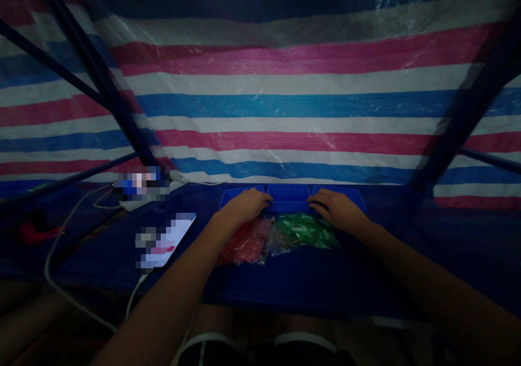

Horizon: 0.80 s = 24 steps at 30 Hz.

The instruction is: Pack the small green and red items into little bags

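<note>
The left hand (245, 204) lies palm down with the fingers bent, and its fingertips rest on the near rim of a row of blue bins (290, 196). The right hand (337, 207) is in the same pose on the right part of this rim, also palm down, with the fingers curved toward the middle. The light is weak, so I cannot tell if the fingers really clasp the rim or only lie on it, and I see nothing pinched between them. The blue bins look like 3 shallow open boxes of plastic, side by side in 1 line, at the far edge of the table, directly in front of the person. Just before the bins, between and under the 2 wrists, lie small transparent bags: the red bags (246, 242) are under the left wrist, the green bags (306, 230) are near the right hand, and a paler bag (278, 241) lies between them, touching both. All of this is on a dark blue table cover (309, 279). To the left, well apart from the hands, lies a phone (165, 241) with a lit screen, and a white cable (61, 235) runs in a loop beside it. Behind the table hangs a striped tarp (285, 100) in pink, white and blue.
</note>
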### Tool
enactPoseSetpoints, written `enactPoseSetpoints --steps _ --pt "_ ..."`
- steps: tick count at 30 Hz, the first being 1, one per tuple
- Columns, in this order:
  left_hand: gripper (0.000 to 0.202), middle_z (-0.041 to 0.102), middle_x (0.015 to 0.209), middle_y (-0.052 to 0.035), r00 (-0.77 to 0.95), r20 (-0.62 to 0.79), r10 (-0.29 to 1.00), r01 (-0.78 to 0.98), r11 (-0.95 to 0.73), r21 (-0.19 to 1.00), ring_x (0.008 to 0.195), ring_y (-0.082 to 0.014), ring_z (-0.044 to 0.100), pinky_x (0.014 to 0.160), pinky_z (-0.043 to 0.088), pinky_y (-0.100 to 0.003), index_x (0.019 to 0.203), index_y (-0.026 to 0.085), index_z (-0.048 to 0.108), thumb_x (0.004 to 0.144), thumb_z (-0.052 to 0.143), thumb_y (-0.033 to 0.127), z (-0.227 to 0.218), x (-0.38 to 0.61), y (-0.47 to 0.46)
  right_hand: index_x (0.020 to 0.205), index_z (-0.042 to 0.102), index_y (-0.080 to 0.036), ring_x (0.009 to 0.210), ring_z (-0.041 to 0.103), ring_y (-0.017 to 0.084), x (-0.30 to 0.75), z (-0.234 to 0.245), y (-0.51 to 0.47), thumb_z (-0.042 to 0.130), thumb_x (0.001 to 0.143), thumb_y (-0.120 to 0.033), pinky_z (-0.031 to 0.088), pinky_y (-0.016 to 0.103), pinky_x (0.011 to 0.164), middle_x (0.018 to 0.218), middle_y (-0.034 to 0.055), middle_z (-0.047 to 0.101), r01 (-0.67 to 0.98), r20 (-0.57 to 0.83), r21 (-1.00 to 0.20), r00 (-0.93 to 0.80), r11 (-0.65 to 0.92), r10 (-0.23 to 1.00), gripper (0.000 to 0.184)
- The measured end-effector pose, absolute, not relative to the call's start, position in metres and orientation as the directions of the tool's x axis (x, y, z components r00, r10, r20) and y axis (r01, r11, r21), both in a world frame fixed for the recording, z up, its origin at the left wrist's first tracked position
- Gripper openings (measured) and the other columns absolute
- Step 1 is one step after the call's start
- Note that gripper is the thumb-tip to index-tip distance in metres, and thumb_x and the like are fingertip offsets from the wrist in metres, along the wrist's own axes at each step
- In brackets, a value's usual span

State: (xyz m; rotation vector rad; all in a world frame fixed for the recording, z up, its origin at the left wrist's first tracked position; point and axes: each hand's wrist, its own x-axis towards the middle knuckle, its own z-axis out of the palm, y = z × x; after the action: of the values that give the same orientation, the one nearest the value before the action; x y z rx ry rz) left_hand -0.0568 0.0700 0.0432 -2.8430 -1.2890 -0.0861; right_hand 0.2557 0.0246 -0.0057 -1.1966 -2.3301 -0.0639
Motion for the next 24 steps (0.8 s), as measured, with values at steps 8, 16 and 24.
enactPoseSetpoints --steps 8,16,24 --pt "0.034 0.077 0.110 -0.0086 0.643 0.057 0.764 0.764 -0.645 0.021 0.091 -0.0222 0.069 0.084 0.050 -0.032 0.123 0.026 0.073 0.099 0.049 0.026 0.0468 -0.0557 0.0601 0.118 0.073 -0.022 0.104 0.070 0.024 0.2533 -0.0028 0.0200 0.055 0.102 -0.027 0.054 0.037 0.097 0.112 0.0089 0.074 0.787 0.451 -0.184 -0.464 0.589 0.762 0.025" --pt "0.036 0.078 0.110 -0.0078 0.617 0.069 0.784 0.786 -0.618 -0.009 0.090 -0.0240 0.071 0.081 0.052 -0.034 0.126 0.029 0.072 0.101 0.047 0.027 0.0417 -0.0546 0.0612 0.120 0.073 -0.022 0.104 0.070 0.024 0.2516 -0.0055 0.0197 0.054 0.103 -0.027 0.053 0.037 0.099 0.113 0.0094 0.073 0.796 0.448 -0.211 -0.437 0.567 0.780 0.026" --pt "0.036 0.077 0.113 -0.0111 0.652 0.050 0.757 0.756 -0.654 0.034 0.094 -0.0240 0.070 0.085 0.051 -0.035 0.126 0.025 0.073 0.100 0.047 0.025 0.0438 -0.0568 0.0650 0.123 0.071 -0.021 0.102 0.069 0.024 0.2503 -0.0038 0.0170 0.053 0.103 -0.028 0.054 0.039 0.098 0.111 0.0099 0.072 0.781 0.463 -0.217 -0.446 0.586 0.766 0.028"
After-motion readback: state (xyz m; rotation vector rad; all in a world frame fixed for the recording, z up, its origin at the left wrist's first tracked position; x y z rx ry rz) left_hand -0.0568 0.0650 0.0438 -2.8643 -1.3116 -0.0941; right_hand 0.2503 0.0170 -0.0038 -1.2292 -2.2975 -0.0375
